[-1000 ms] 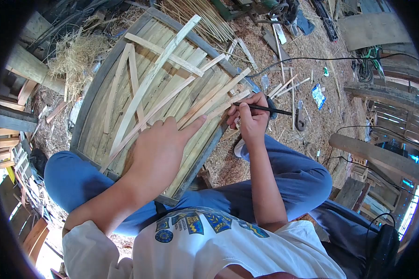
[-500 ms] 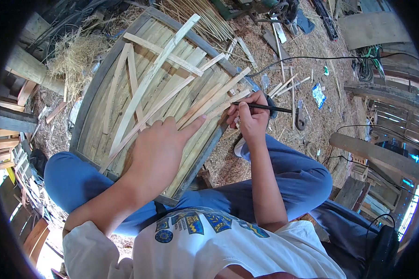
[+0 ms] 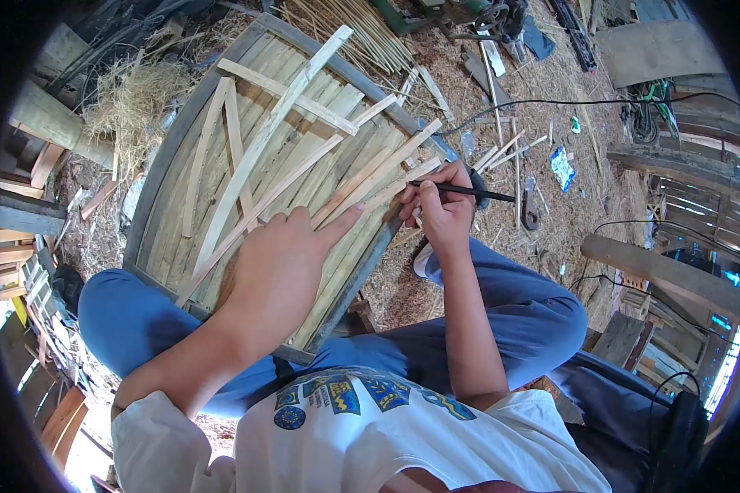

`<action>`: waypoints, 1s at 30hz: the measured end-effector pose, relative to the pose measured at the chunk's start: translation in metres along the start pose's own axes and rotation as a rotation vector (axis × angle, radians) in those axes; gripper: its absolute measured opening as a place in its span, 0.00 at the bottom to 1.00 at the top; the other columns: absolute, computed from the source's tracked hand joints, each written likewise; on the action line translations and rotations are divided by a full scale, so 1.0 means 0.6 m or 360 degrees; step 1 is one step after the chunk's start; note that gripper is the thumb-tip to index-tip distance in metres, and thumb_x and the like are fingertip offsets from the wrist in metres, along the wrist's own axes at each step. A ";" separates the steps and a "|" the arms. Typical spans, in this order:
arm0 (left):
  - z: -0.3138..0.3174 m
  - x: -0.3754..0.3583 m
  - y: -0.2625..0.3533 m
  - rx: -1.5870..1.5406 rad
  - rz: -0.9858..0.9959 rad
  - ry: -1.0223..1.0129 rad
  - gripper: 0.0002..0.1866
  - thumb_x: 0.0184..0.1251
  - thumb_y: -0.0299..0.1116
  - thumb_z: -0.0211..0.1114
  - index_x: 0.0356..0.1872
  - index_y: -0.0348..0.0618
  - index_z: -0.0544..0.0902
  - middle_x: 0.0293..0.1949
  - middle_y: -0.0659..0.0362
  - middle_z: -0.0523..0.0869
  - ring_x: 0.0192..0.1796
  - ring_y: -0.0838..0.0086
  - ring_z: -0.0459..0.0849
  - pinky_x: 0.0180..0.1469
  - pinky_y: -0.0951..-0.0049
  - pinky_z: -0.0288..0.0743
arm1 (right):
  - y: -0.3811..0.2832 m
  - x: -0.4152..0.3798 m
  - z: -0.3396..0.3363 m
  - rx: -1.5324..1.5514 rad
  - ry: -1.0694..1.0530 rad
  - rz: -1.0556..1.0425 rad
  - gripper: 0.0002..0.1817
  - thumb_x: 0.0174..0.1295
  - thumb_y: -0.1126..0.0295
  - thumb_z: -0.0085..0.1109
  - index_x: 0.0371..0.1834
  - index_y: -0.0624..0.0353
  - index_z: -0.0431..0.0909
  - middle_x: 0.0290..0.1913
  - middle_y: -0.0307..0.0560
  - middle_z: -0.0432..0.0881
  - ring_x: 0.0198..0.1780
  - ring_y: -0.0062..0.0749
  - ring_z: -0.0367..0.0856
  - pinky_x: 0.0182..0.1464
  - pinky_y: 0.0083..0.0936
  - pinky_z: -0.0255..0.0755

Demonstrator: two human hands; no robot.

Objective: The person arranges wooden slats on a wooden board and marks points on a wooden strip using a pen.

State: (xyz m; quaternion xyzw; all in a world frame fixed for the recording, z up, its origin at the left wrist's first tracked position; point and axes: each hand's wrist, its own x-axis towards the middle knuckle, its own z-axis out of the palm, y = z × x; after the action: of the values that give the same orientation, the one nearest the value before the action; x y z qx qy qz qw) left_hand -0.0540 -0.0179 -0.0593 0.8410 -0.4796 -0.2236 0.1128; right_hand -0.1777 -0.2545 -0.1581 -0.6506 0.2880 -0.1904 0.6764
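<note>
My right hand is closed in a writing grip around a slim black pencil, its tip at the far end of a pale wooden strip. On the near part of that strip lies my left hand, index finger stretched along it and pressing down, the other fingers curled under. Beside it, two more strips fan out from near my left fingers. All of them rest on a slatted wooden panel with a dark frame, which lies across my lap.
Loose laths, including a long pale one and a crosspiece, lie over the panel. A bundle of thin sticks is beyond it. A black cable crosses the shavings-covered floor, near a blue wrapper and a dark tool.
Almost nothing differs; the pencil tip and my right hand have shifted very slightly at the strip's end. My left hand stays in place.
</note>
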 end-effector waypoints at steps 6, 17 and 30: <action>0.000 -0.001 -0.001 0.0013 0.0013 0.0008 0.41 0.72 0.21 0.62 0.83 0.74 0.79 0.39 0.52 0.81 0.38 0.53 0.89 0.44 0.52 0.85 | 0.005 0.000 -0.002 0.0005 -0.0013 -0.0035 0.06 0.82 0.78 0.57 0.50 0.64 0.68 0.35 0.56 0.91 0.26 0.33 0.90 0.24 0.28 0.84; -0.001 -0.002 -0.001 -0.0003 0.0035 0.0022 0.42 0.71 0.20 0.61 0.84 0.74 0.78 0.38 0.51 0.81 0.38 0.53 0.88 0.43 0.52 0.84 | 0.012 0.001 -0.001 0.0292 0.0056 -0.0071 0.05 0.85 0.76 0.52 0.50 0.61 0.66 0.34 0.57 0.89 0.23 0.36 0.88 0.21 0.27 0.81; -0.003 -0.003 0.001 -0.0036 0.0043 0.0025 0.44 0.70 0.19 0.61 0.85 0.74 0.77 0.36 0.52 0.80 0.36 0.54 0.87 0.43 0.51 0.83 | 0.025 0.003 -0.013 0.0307 0.0076 -0.0136 0.05 0.84 0.79 0.52 0.50 0.60 0.66 0.35 0.56 0.89 0.25 0.36 0.89 0.24 0.29 0.83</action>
State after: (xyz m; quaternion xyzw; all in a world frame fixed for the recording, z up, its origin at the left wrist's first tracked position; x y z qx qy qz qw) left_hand -0.0546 -0.0165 -0.0572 0.8349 -0.4875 -0.2207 0.1290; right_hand -0.1830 -0.2606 -0.1729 -0.5895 0.2565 -0.2612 0.7200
